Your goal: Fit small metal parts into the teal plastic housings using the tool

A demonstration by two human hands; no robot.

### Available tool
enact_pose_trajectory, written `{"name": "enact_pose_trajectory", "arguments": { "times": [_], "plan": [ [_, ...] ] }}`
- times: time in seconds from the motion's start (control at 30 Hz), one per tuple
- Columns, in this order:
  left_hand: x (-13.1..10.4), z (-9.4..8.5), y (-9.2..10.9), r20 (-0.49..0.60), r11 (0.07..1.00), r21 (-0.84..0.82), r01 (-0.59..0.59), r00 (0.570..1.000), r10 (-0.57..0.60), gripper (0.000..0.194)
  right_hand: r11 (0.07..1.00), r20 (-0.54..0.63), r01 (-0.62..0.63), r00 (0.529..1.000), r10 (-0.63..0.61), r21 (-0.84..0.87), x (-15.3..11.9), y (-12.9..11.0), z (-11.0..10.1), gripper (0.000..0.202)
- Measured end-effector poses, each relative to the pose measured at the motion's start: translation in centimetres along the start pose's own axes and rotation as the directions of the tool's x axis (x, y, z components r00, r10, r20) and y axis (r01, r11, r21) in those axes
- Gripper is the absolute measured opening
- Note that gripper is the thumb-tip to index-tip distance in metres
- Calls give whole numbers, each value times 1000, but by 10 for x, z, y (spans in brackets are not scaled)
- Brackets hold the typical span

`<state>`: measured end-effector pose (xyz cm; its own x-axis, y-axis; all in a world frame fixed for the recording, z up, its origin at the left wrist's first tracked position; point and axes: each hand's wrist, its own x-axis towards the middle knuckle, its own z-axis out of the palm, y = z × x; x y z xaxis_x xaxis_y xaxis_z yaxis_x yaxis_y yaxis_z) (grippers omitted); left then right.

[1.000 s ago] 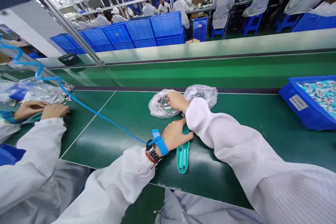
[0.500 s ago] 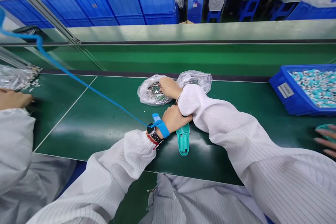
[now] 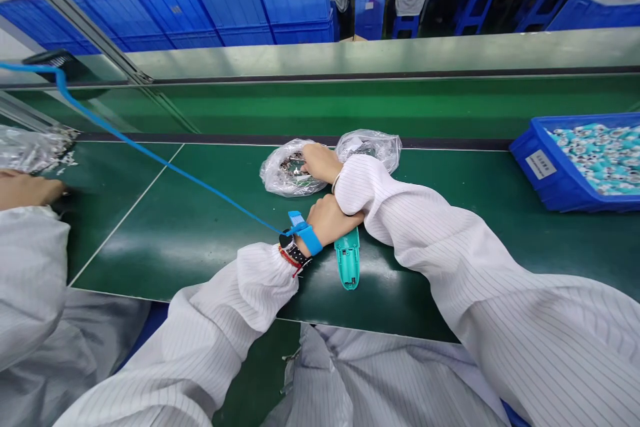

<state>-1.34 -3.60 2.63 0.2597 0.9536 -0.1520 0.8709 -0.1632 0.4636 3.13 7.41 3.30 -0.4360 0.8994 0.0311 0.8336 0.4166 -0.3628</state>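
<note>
My left hand [image 3: 333, 219], with a blue wrist strap and cord on it, is closed over the upper end of a turquoise plastic housing [image 3: 349, 265]. The housing's hollow inner side faces up and its lower end points toward me. Beyond it, my right hand [image 3: 320, 164] reaches across my left and dips its bent fingers into an open clear plastic bag [image 3: 280, 179] of small metal parts. Whatever those fingertips pinch is too small to make out. A second clear bag [image 3: 375, 147] lies just right of my right hand, partly behind my sleeve.
On the right stands a blue bin [image 3: 537, 173] full of small turquoise and white parts. At the left edge rests another person's hand [image 3: 30, 191], near a bag of metal parts [image 3: 33, 147]. The blue cord [image 3: 200, 188] crosses the green worktop [image 3: 210, 240].
My right hand's fingers have shifted slightly within the bag of metal parts. Another person's hand with a turquoise piece has left the right edge. My left hand stays on the housing.
</note>
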Motion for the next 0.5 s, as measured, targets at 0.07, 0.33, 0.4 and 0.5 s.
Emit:
{"name": "enact_pose_trajectory", "arguments": {
  "times": [0.07,0.33,0.4,0.5],
  "plan": [
    [-1,-1,1,-1,1000,10,13,1000,-13,33,1000,-3,-9,1000,9,8,1,0,1,25],
    [0,1,-1,2,998,61,-15,1000,15,38,996,-25,-50,998,52,73,4,7,2,23],
    [2,1,-2,11,996,83,-23,1000,23,39,994,-17,-68,997,70,88,5,9,0,26],
    [3,1,-3,2,996,75,-39,999,39,39,992,2,-78,997,78,100,6,9,-1,29]
  ]
}}
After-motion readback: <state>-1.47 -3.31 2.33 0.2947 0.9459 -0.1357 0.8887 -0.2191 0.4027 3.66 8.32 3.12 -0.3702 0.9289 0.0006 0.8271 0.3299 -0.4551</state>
